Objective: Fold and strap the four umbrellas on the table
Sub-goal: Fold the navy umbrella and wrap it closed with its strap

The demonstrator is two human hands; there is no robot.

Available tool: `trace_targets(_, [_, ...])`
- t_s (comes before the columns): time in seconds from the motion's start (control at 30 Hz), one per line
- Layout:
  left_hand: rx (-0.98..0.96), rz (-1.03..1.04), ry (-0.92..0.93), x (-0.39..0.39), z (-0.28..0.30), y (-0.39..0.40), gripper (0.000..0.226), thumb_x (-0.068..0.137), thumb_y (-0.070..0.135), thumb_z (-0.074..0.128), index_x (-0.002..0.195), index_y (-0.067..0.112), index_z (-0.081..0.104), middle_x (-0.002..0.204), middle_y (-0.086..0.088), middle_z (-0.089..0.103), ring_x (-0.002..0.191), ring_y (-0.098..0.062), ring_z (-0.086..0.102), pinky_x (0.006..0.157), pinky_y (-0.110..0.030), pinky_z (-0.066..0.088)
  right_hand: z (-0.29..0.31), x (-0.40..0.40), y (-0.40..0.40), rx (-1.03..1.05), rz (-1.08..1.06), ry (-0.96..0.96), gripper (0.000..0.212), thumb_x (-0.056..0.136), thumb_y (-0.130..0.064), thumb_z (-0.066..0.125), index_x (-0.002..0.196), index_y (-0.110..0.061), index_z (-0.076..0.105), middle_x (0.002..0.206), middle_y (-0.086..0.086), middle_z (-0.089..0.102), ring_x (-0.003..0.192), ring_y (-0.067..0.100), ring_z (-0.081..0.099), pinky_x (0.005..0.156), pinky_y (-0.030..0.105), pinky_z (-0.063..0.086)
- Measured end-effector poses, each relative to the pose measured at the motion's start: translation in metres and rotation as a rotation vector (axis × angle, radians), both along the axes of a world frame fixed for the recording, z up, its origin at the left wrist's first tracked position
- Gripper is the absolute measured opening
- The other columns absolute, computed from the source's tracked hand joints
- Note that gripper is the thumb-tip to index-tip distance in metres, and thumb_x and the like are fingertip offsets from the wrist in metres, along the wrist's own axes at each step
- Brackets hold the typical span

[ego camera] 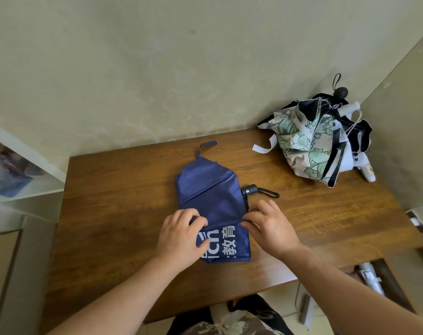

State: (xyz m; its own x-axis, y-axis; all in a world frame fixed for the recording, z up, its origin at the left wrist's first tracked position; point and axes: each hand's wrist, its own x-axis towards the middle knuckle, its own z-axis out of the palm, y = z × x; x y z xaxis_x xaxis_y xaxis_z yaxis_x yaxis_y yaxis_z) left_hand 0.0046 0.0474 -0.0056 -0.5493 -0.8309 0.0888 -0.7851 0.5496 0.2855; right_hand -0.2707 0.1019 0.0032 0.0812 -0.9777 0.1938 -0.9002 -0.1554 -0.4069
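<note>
A navy blue umbrella (pixel 210 189) lies collapsed in the middle of the wooden table (pixel 108 201), its canopy spread in flat panels with white lettering on the near one. Its black handle (pixel 250 189) with a wrist loop sticks out to the right, and its blue strap (pixel 205 146) points toward the wall. My left hand (pixel 179 235) pinches the fabric at the left edge of a crease. My right hand (pixel 271 226) pinches the same crease at the right edge, just below the handle. A heap of unfolded umbrellas (pixel 314 139), floral green-and-white and black, sits at the far right corner.
A wall runs along the table's far edge and another closes the right side. White shelving (pixel 24 170) stands to the left. A white object (pixel 372 276) lies below the table's right front edge, by a dark wooden frame.
</note>
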Motion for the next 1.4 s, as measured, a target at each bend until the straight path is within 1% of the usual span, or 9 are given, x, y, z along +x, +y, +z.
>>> trace_targets(0.13, [0.006, 0.033, -0.007, -0.009, -0.003, 0.004, 0.02, 0.083, 0.038, 0.083, 0.098, 0.034, 0.07, 0.098, 0.015, 0.067, 0.093, -0.016, 0.062, 0.079, -0.036, 0.052, -0.001, -0.003, 0.002, 0.025, 0.013, 0.011, 0.025, 0.098, -0.041, 0.063, 0.096, -0.022, 0.079, 0.102, -0.005, 0.058, 0.09, 0.02, 0.05, 0.073, 0.039, 0.053])
trace_targets(0.27, [-0.006, -0.021, -0.024, -0.005, -0.007, 0.008, 0.01, 0.086, 0.036, 0.081, 0.095, 0.036, 0.077, 0.091, 0.017, 0.07, 0.091, -0.015, 0.063, 0.076, -0.036, 0.05, 0.001, -0.009, 0.013, 0.11, 0.101, 0.174, 0.02, 0.092, -0.041, 0.062, 0.098, -0.028, 0.076, 0.111, -0.004, 0.054, 0.102, 0.025, 0.05, 0.074, 0.045, 0.052])
trace_targets(0.4, [-0.005, -0.051, 0.004, -0.005, -0.01, 0.01, 0.011, 0.087, 0.032, 0.08, 0.097, 0.035, 0.078, 0.098, 0.017, 0.069, 0.094, -0.015, 0.063, 0.08, -0.036, 0.05, 0.015, 0.03, 0.009, 0.201, 0.191, 0.245, 0.055, 0.076, -0.047, 0.064, 0.129, -0.031, 0.062, 0.132, -0.001, 0.051, 0.124, 0.03, 0.047, 0.093, 0.049, 0.046])
trace_targets(0.57, [0.009, -0.034, 0.05, -0.004, -0.006, 0.009, 0.012, 0.088, 0.027, 0.082, 0.098, 0.032, 0.078, 0.095, 0.016, 0.073, 0.094, -0.016, 0.066, 0.084, -0.037, 0.053, -0.001, 0.066, -0.012, 0.251, 0.195, 0.407, 0.076, 0.066, -0.025, 0.084, 0.136, -0.021, 0.055, 0.128, 0.006, 0.056, 0.115, 0.033, 0.053, 0.091, 0.05, 0.05])
trace_targets(0.67, [0.019, -0.088, 0.072, 0.005, -0.006, 0.005, 0.017, 0.083, 0.021, 0.087, 0.097, 0.028, 0.08, 0.094, 0.013, 0.074, 0.093, -0.015, 0.067, 0.086, -0.038, 0.057, -0.006, 0.046, -0.017, 0.169, 0.222, 0.479, 0.056, 0.055, -0.01, 0.084, 0.108, -0.021, 0.069, 0.099, 0.002, 0.06, 0.09, 0.029, 0.057, 0.076, 0.044, 0.051])
trace_targets(0.77, [0.044, -0.179, 0.047, 0.013, -0.01, 0.007, 0.02, 0.08, 0.02, 0.09, 0.096, 0.027, 0.082, 0.093, 0.012, 0.075, 0.093, -0.014, 0.068, 0.084, -0.038, 0.059, -0.007, 0.027, -0.006, 0.05, 0.329, 0.479, 0.026, 0.064, -0.009, 0.073, 0.085, -0.022, 0.066, 0.084, 0.0, 0.057, 0.079, 0.026, 0.054, 0.069, 0.04, 0.046])
trace_targets(1.0, [0.129, -0.311, -0.097, 0.006, -0.025, 0.011, 0.026, 0.082, 0.021, 0.087, 0.102, 0.036, 0.08, 0.096, 0.017, 0.073, 0.097, -0.012, 0.065, 0.09, -0.035, 0.057, -0.025, 0.026, 0.014, 0.196, 0.378, 0.491, 0.031, 0.063, -0.015, 0.084, 0.087, -0.025, 0.067, 0.078, -0.004, 0.058, 0.078, 0.025, 0.056, 0.068, 0.039, 0.051])
trace_targets(1.27, [0.229, -0.37, -0.299, -0.004, -0.042, 0.015, 0.032, 0.098, 0.016, 0.063, 0.125, 0.03, 0.072, 0.121, 0.005, 0.068, 0.119, -0.02, 0.057, 0.109, -0.039, 0.043, -0.047, 0.03, 0.019, 0.371, 0.402, 0.552, 0.033, 0.057, -0.019, 0.092, 0.081, -0.026, 0.071, 0.076, -0.001, 0.06, 0.077, 0.028, 0.059, 0.07, 0.043, 0.056])
trace_targets(1.4, [0.2, -0.284, -0.212, -0.018, -0.041, 0.014, 0.035, 0.083, 0.016, 0.061, 0.116, 0.026, 0.072, 0.112, 0.005, 0.059, 0.106, -0.02, 0.056, 0.095, -0.039, 0.051, -0.056, 0.031, 0.018, 0.408, 0.396, 0.613, 0.029, 0.061, -0.021, 0.09, 0.083, -0.025, 0.072, 0.075, 0.002, 0.062, 0.081, 0.031, 0.06, 0.087, 0.057, 0.055])
